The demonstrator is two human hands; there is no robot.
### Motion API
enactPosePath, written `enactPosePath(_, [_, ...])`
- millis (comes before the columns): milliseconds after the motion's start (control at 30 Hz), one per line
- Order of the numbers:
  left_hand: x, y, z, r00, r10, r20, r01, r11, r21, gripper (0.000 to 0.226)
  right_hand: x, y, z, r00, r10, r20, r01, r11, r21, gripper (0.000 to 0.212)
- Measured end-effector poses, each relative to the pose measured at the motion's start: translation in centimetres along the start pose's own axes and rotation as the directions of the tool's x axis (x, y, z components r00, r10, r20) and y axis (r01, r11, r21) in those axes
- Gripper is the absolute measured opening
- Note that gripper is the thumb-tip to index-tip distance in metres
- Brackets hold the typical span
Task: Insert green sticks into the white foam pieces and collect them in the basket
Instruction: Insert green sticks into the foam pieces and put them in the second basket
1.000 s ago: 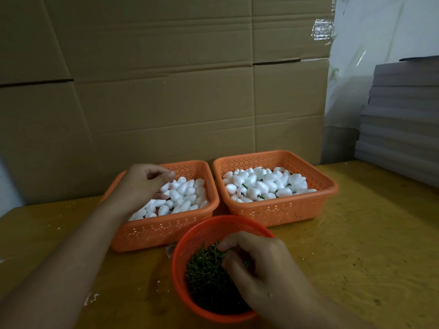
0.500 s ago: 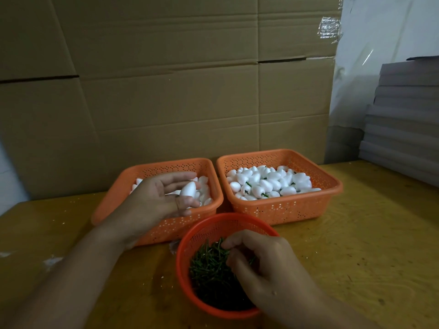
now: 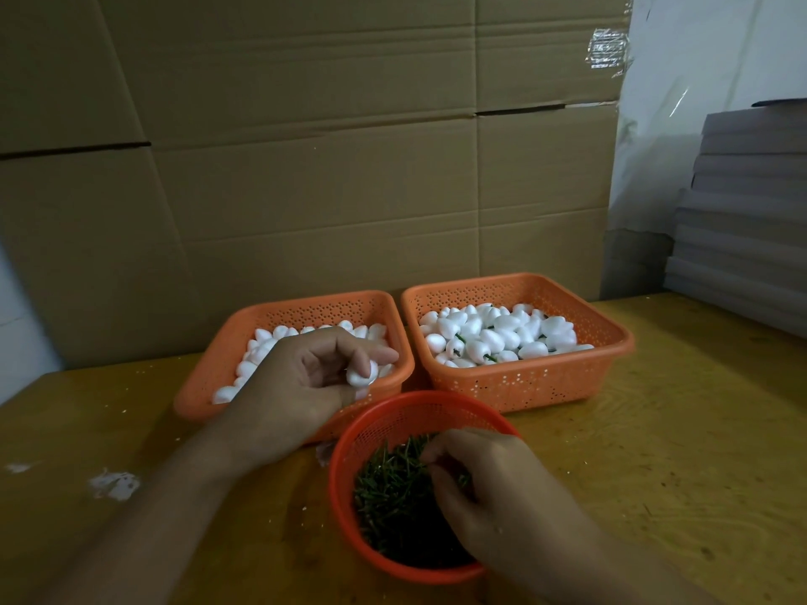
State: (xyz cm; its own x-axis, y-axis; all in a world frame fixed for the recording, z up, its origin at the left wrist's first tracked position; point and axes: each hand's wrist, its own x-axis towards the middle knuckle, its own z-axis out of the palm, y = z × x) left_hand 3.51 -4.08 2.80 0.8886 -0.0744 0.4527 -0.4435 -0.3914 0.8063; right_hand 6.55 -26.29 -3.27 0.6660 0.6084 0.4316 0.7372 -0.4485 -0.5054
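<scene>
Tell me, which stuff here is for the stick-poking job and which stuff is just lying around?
For the job:
- left hand holding a foam piece
- left basket of plain foam
- right basket of finished pieces
- round basket of green sticks
- right hand picking in the sticks

Just lying about:
- cardboard wall
- grey boards
- white crumbs

Looks like a small packing or assembly workshop, not a home. Flattened cardboard boxes (image 3: 305, 168) stand along the back edge of a scuffed plywood bench (image 3: 677, 451), grey sheets (image 3: 751, 220) are stacked at its right rear corner, and orange plastic baskets (image 3: 524, 382) hold bulk white foam pieces (image 3: 493, 334).
</scene>
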Motion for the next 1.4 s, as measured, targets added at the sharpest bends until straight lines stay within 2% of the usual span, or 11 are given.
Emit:
enactPosePath(133, [0.1, 0.1, 0.2, 1.0, -0.003, -0.025, 0.003, 1.0, -0.004, 0.028, 0.1, 0.2, -0.1, 1.0, -0.019, 0.008, 0.019, 0.999, -0.039, 0.023])
enactPosePath(200, [0.2, 0.5, 0.3, 0.998, -0.053, -0.044, 0.049, 0.995, -0.083, 0.023, 0.2, 0.2, -0.2, 1.0, -0.022, 0.012, 0.022, 0.999, -0.046, 0.024])
enactPosePath(267, [0.2, 1.0, 0.3, 0.988, -0.149, -0.039, 0.138, 0.97, -0.199, 0.031, 0.2, 0.2, -0.3, 0.999, -0.029, 0.024, 0.031, 0.998, -0.052, 0.024])
enactPosePath(333, [0.2, 1.5, 0.4, 0.968, -0.252, -0.008, 0.234, 0.91, -0.343, 0.036, 0.2, 0.1, -0.3, 0.998, -0.033, 0.05, 0.035, 0.998, -0.052, 0.025])
enactPosePath(400, [0.2, 1.8, 0.4, 0.938, -0.341, 0.057, 0.321, 0.799, -0.508, 0.038, 0.2, 0.2, -0.3, 0.997, -0.032, 0.075, 0.037, 0.997, -0.064, 0.028])
enactPosePath(467, [0.2, 2.0, 0.4, 0.904, -0.403, 0.145, 0.404, 0.693, -0.597, 0.042, 0.1, 0.2, -0.3, 0.996, -0.025, 0.086, 0.031, 0.997, -0.071, 0.029])
enactPosePath(633, [0.4, 1.7, 0.7, 0.858, -0.453, 0.241, 0.496, 0.614, -0.614, 0.047, 0.2, 0.1, -0.5, 0.992, -0.013, 0.127, 0.025, 0.996, -0.091, 0.032])
enactPosePath(933, [0.3, 1.4, 0.6, 0.874, -0.42, 0.244, 0.478, 0.657, -0.583, 0.044, 1.6, -0.4, -0.7, 0.922, 0.06, 0.383, 0.02, 0.979, -0.203, 0.028])
enactPosePath(1100, [0.3, 1.6, 0.6, 0.883, -0.409, 0.231, 0.462, 0.67, -0.58, 0.042, 2.2, 0.0, -0.1, 0.954, 0.069, 0.292, -0.007, 0.978, -0.21, 0.026])
enactPosePath(1300, [0.1, 1.5, 0.4, 0.884, -0.403, 0.235, 0.462, 0.68, -0.569, 0.031, 1.8, 0.3, 0.0, 0.988, 0.059, 0.142, -0.046, 0.995, -0.09, 0.011])
enactPosePath(1400, [0.1, 1.5, 0.4, 0.882, -0.411, 0.229, 0.465, 0.688, -0.557, 0.033, 1.6, 0.2, -0.3, 0.998, 0.024, 0.052, -0.023, 1.0, -0.009, 0.007])
